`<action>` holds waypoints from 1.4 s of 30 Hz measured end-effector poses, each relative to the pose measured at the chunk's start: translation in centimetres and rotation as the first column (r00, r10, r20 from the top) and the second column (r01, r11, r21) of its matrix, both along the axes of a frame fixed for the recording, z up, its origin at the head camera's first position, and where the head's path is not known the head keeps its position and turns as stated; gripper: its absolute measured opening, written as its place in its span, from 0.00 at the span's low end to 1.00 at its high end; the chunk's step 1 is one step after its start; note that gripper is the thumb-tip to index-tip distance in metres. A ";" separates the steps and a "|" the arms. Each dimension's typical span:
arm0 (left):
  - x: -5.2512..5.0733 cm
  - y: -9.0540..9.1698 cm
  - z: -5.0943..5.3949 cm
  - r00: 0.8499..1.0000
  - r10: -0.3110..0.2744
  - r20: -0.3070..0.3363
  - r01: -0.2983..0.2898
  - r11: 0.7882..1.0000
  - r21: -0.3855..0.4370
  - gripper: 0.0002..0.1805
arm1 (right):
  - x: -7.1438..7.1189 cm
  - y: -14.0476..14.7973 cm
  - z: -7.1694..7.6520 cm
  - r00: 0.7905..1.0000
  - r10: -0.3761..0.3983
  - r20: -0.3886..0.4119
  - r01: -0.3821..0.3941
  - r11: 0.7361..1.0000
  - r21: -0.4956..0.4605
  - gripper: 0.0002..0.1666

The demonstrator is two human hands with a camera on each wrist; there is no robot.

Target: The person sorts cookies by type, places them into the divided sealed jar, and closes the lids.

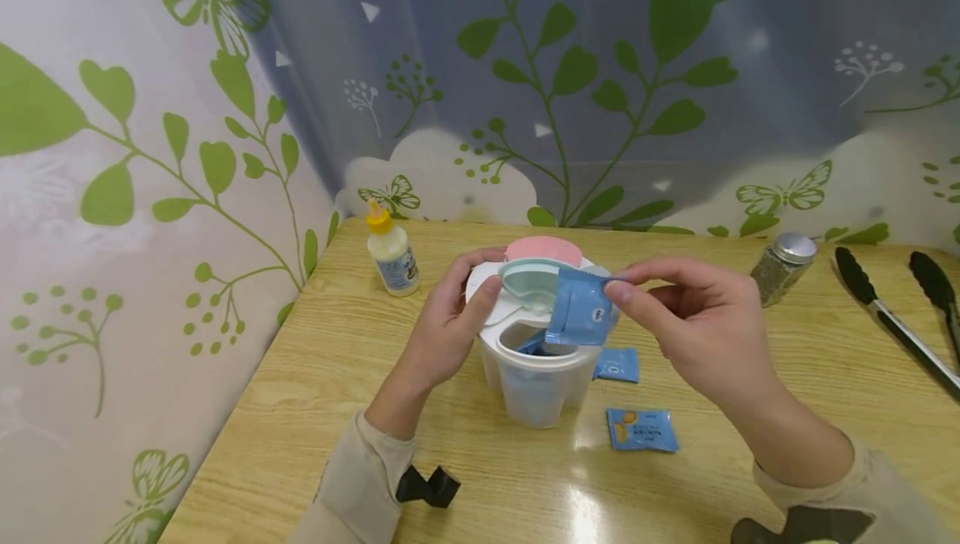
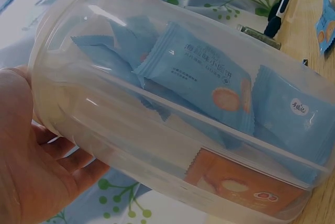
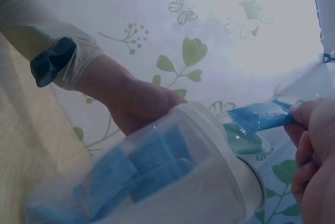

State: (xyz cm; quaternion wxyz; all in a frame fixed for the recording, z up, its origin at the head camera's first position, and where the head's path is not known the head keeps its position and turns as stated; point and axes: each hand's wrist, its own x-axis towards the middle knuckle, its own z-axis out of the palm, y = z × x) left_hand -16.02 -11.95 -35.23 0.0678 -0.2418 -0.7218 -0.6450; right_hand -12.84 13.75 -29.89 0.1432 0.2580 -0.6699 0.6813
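A clear plastic storage container (image 1: 536, 390) with a white top stands on the table. Its mint flap (image 1: 528, 281) is raised beside an opening, and a pink flap (image 1: 543, 252) lies at the back. My left hand (image 1: 450, 319) grips the container's top at its left side, thumb over the rim. Between thumb and fingertips, my right hand (image 1: 701, 327) pinches a blue snack packet (image 1: 581, 308) just above the opening. Through the wall in the left wrist view, several blue packets (image 2: 201, 77) show inside, with an orange packet (image 2: 246, 185) in another compartment.
Two more blue packets lie on the table, one nearer (image 1: 642, 430) and one (image 1: 618, 365) beside the container. A glue bottle (image 1: 393, 257) with a yellow cap stands back left. To the right are a jar (image 1: 782, 269) with a silver lid and black-tipped tongs (image 1: 903, 331).
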 end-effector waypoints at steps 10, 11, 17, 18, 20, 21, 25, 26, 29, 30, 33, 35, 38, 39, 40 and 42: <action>0.2 0.1 0.2 1.000 -0.013 -0.008 0.013 1.000 0.007 0.21 | 0.2 -1.2 -0.6 0.997 0.016 -0.074 -0.004 0.987 0.163 0.10; 0.2 0.1 0.2 1.000 -0.011 -0.008 0.011 1.000 0.006 0.21 | 0.2 -1.1 -0.8 0.996 0.031 -0.088 -0.017 0.987 0.162 0.11; 0.2 0.0 0.0 1.000 -0.001 -0.009 0.001 1.000 -0.006 0.20 | 0.5 -0.2 -1.3 0.996 0.051 -0.068 -0.039 0.986 0.161 0.14; 0.2 -0.1 0.0 1.000 0.001 -0.008 -0.001 1.000 -0.006 0.20 | 0.6 0.0 -1.3 0.998 0.042 -0.056 -0.031 0.984 0.173 0.13; 0.2 -0.1 0.0 1.000 0.005 -0.008 -0.005 1.000 -0.008 0.20 | 0.6 0.5 -1.4 0.999 0.026 -0.028 -0.020 0.981 0.193 0.13; 0.1 -0.1 -0.1 1.000 0.005 -0.008 -0.005 1.000 -0.007 0.20 | 0.6 0.8 -1.5 1.000 0.025 -0.018 -0.020 0.980 0.198 0.13; 0.1 -0.1 -0.1 1.000 0.002 -0.009 -0.002 1.000 0.000 0.20 | 0.4 2.1 -2.2 0.997 0.077 -0.014 -0.074 0.985 0.156 0.16; 0.1 -0.1 -0.1 1.000 0.001 -0.009 -0.001 1.000 0.002 0.20 | 0.3 2.4 -2.6 0.994 0.102 -0.024 -0.098 0.986 0.134 0.17; 0.1 -0.1 -0.1 1.000 0.000 -0.011 0.000 1.000 0.002 0.21 | 0.2 3.7 -3.6 0.994 0.113 0.008 -0.113 0.982 0.154 0.17; 0.1 -0.1 0.0 1.000 0.000 -0.012 0.000 1.000 0.000 0.21 | 0.2 4.1 -4.0 0.993 0.118 0.017 -0.119 0.979 0.164 0.17; 0.0 0.0 0.0 1.000 -0.004 -0.015 0.004 1.000 -0.004 0.22 | 0.4 5.4 -5.2 0.993 0.094 0.069 -0.110 0.957 0.267 0.17; -0.1 0.0 0.0 1.000 -0.008 -0.015 0.008 1.000 -0.005 0.21 | 0.5 6.1 -6.2 0.991 0.099 0.089 -0.123 0.939 0.321 0.17; -0.1 -0.1 0.0 1.000 -0.009 -0.013 0.009 1.000 -0.006 0.21 | 0.5 7.0 -7.6 0.985 0.117 0.127 -0.158 0.902 0.401 0.18; -0.1 -0.1 0.0 1.000 -0.008 -0.012 0.008 1.000 -0.007 0.21 | 0.5 7.2 -8.1 0.982 0.123 0.142 -0.172 0.891 0.420 0.17; 0.0 -0.1 0.0 1.000 -0.008 -0.010 0.008 1.000 -0.007 0.21 | 0.4 7.5 -8.5 0.978 0.132 0.161 -0.191 0.880 0.435 0.17; 0.0 -0.1 -0.1 1.000 -0.006 -0.006 0.006 1.000 -0.008 0.20 | 0.3 7.9 -9.3 0.969 0.155 0.191 -0.227 0.861 0.456 0.18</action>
